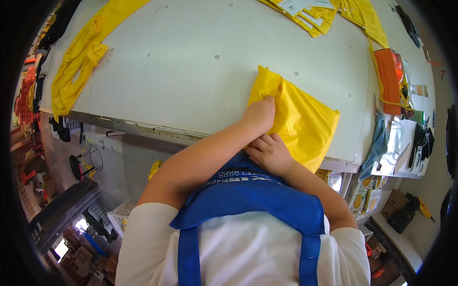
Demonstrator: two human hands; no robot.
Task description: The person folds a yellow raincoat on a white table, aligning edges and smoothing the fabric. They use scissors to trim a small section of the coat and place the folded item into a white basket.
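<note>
While the left hand (260, 114) is closed in a fist, thumb and fingers pinched on the cloth, the yellow fabric piece (307, 121) spreads out mostly to the right of that grip and beyond the right hand. The left fist sits over its left side, just below a narrow slit with a dark reddish-brown edge. The right hand (269, 153) lies lower, at the lower-left edge of the fabric, its fingers curled in against it; I cannot tell whether they pinch the cloth or only rest there. The 2 hands are near each other, the left farther from the body.

The piece lies on the pale work table (181, 71), close to its front edge, with the bottom corner reaching over that edge. It is bright yellow, smooth and slightly shiny, roughly 4-sided — like a flat pouch — and turned at a slant. Its top-left corner stands up a little, and soft creases run out from the left fist across the surface.

Near the far edge of the table lies a pile of yellow pieces (317, 24) with white papers on it. Along the left end runs a crumpled yellow strip (71, 86); the person wears a blue apron (248, 205).
</note>
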